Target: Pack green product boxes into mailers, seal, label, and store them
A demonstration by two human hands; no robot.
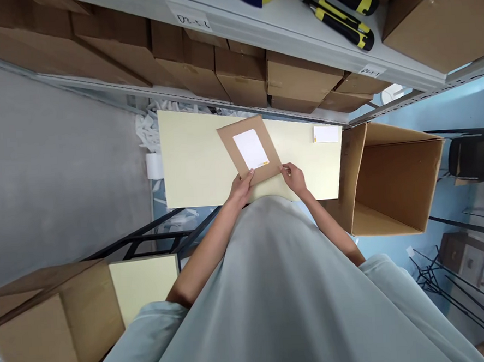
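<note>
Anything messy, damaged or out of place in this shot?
Crumpled white scraps lie heaped beyond the cream table's far left corner, looking like stray litter. The brown packet in both hands shows no visible damage.

And here come both bare arms, reaching in from below! The left forearm [213, 238] slants up towards one o'clock, its hand [241, 187] closed in a grip, thumb on top. Over on the other side, the right forearm [332, 219] angles to eleven o'clock, and that right hand [294, 179] is pinching, thumb against curled fingers!
</note>
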